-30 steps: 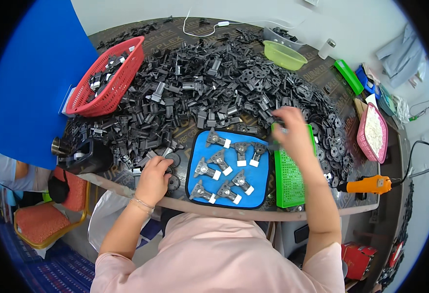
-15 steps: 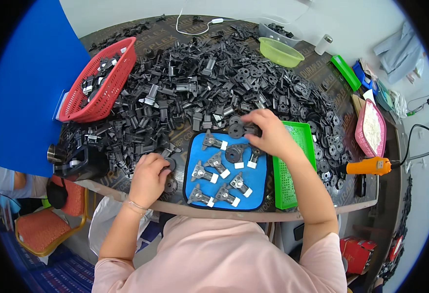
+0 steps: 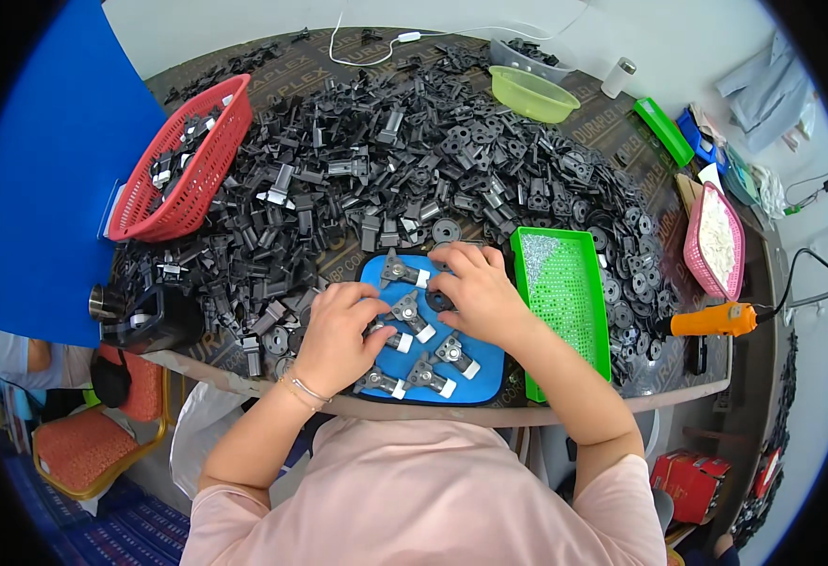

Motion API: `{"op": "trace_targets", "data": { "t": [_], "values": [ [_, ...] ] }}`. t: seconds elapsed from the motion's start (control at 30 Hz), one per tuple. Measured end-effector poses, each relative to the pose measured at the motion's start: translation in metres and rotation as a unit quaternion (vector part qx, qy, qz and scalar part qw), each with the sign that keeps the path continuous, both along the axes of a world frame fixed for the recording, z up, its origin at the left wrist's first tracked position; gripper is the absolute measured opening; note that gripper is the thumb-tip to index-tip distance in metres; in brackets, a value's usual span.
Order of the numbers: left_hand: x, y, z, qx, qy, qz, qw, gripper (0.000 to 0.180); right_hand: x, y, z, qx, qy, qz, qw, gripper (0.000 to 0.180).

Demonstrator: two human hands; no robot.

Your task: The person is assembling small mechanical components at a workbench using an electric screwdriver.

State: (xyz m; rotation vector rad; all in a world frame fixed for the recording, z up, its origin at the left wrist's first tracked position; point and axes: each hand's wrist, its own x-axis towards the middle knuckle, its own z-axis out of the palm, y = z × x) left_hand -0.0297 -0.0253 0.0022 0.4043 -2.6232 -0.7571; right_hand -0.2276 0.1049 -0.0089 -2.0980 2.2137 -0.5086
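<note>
Currently, at the blue rectangular fabric mat (image 3: 489, 368), our left hand (image 3: 339, 330) arches, thumb apart; our nearer right hand (image 3: 480, 297) curls around a round black plastic disc (image 3: 439, 302) left of its palm; we cannot tell whether either pinches.

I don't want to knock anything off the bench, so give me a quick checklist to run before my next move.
1. Blue mat lying flat: ok.
2. White-tipped black fittings in full view: not ok, the left hand partly covers one.
3. Black disc secure in the right hand: cannot tell, the fingers hide the contact.
4. Green tray upright, small silver pieces inside: ok.
5. Orange corded power tool away from both hands: ok, it lies right of the tray.
</note>
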Motion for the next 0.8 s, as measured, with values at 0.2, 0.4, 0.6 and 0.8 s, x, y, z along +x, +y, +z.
{"op": "trace_targets", "data": {
  "t": [0.2,0.4,0.6,0.8],
  "values": [
    [-0.001,0.003,-0.005,0.016,0.006,-0.003,1.000,0.023,0.003,-0.001,-0.009,0.012,-0.036,-0.009,0.999,0.048],
    [-0.002,0.002,-0.009,0.029,0.008,-0.006,1.000,0.023,0.003,-0.001,-0.007,0.009,-0.059,-0.017,0.998,0.058],
    [-0.004,0.001,-0.010,0.113,0.032,-0.012,0.993,0.026,0.005,0.000,0.002,-0.006,-0.131,-0.015,0.991,0.058],
    [-0.022,0.018,-0.017,0.644,0.102,-0.016,0.758,0.037,0.034,-0.001,0.029,-0.159,-0.122,0.044,0.979,0.057]
  ]
}}
